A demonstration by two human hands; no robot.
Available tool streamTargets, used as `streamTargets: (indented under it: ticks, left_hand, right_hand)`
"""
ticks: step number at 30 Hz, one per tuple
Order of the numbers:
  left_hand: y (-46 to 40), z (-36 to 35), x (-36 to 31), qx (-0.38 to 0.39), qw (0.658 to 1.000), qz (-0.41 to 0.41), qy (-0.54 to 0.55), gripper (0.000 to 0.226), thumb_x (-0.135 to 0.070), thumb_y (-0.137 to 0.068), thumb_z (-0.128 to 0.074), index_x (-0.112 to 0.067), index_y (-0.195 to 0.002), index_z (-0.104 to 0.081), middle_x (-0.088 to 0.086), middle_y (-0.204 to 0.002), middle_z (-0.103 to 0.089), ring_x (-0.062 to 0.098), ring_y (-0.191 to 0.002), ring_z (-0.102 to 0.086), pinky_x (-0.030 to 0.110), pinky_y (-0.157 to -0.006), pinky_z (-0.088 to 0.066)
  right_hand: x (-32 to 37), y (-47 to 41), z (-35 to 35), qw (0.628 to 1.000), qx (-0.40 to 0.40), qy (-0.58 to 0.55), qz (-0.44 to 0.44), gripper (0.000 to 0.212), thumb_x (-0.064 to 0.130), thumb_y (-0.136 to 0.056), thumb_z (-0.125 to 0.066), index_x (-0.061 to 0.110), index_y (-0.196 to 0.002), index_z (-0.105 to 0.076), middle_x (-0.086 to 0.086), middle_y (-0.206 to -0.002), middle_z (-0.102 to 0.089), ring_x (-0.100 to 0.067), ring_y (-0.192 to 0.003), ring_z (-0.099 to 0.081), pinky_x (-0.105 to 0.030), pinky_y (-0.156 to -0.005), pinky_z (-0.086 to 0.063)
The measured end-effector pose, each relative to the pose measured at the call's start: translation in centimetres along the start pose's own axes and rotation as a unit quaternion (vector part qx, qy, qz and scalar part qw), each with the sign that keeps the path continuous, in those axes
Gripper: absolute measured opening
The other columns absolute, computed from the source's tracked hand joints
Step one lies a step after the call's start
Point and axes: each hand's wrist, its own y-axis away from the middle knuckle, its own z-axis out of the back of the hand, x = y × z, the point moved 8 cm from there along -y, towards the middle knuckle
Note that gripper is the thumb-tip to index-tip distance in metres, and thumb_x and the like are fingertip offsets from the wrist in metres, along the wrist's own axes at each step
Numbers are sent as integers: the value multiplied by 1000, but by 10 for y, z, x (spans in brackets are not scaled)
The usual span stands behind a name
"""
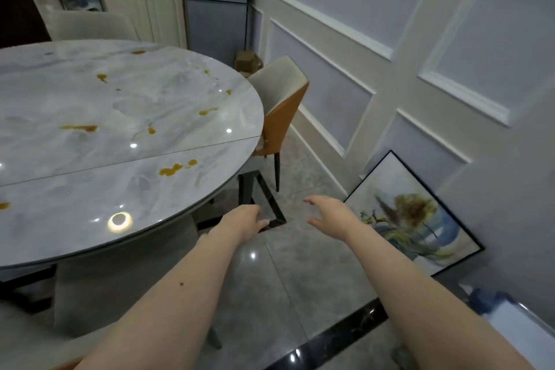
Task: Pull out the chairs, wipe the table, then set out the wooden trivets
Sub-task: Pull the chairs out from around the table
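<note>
Fingers on both my hands hang loose and hold nothing. My left hand (244,219) reaches out at lower centre of the frame, fingers lightly bent, hovering over the floor just off the edge of the round marble surface (90,135). My right hand (326,210) is a little to the right of it, fingers spread and relaxed, also in the air over the grey floor tiles (300,273). The two hands are near each other but apart, and neither touches anything.

That surface fills the left half of the frame and carries several orange-brown spills (174,170) scattered across it, with a seam line running across it. Tucked close against its right rim, at centre frame, I see a chair (282,105) with a pale seat back and an orange shell; its dark leg stands on the floor beyond my hands. Another pale chair back (87,25) shows past the far rim at upper left, blurred. A third chair (126,276) sits under the near rim at lower left.

At right, a framed painting (420,219) leans against the panelled wall (390,39). White cabinets (144,0) stand at upper left. I see no trivets in view.
</note>
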Motion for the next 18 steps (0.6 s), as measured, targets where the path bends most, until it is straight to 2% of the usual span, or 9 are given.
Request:
streamTargets:
  ticks: [6,15,18]
  left_hand:
    - [-91,13,-61,4,1000,0,10,39,-39,-96,-49,-12,-125,-53,6,-119,-59,22,-107,-56,34,-91,-47]
    - [-266,56,-95,-3,1000,3,2,42,-39,-97,-47,-11,-127,-51,8,-127,-56,24,-119,-52,35,-97,-45]
    - [-326,87,-107,-24,1000,1,9,38,-40,-95,-50,-12,-121,-55,8,-120,-59,23,-108,-57,33,-90,-47]
  right_hand:
    - [-98,-63,33,999,19,-3,-32,54,31,-92,-59,25,-142,-39,1,-144,-45,-19,-129,-45,-35,-106,-40]
    - [-173,-207,91,1000,3,20,-20,52,24,-95,-56,21,-144,-37,-3,-145,-44,-22,-131,-44,-35,-106,-39]
    - [-190,-260,119,999,5,30,-17,52,24,-95,-55,23,-144,-36,-3,-146,-42,-23,-129,-45,-38,-105,-40]
